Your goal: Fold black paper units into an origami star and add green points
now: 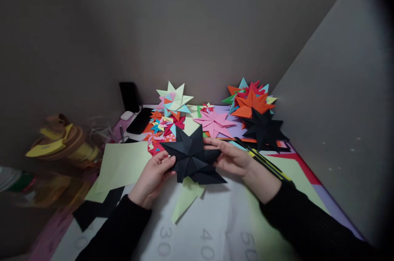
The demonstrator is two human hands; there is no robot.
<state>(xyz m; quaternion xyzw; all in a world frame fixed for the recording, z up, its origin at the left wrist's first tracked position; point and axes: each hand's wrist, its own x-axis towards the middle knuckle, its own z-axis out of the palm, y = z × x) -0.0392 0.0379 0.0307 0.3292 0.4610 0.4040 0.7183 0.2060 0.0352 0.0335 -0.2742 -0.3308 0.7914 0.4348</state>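
Observation:
Between my two hands is a black folded paper star (pixel 191 155) with several points, held up over the table. My left hand (pixel 156 172) pinches one of its left points, thumb on top. My right hand (pixel 232 158) has its fingers behind the star's right side, supporting it. Below the star, a pale green folded paper piece (pixel 186 201) lies on the white sheet with printed numbers (pixel 184 244). Part of that green piece is hidden by the star.
Colourful paper stars lie at the back, with a pink star (pixel 214 122) in the middle and an orange star (pixel 254 103) and black star (pixel 266 129) at right. Pale green sheets (pixel 123 166) and a phone (pixel 140 120) are left. A cup (pixel 70 142) stands beyond the table's left edge.

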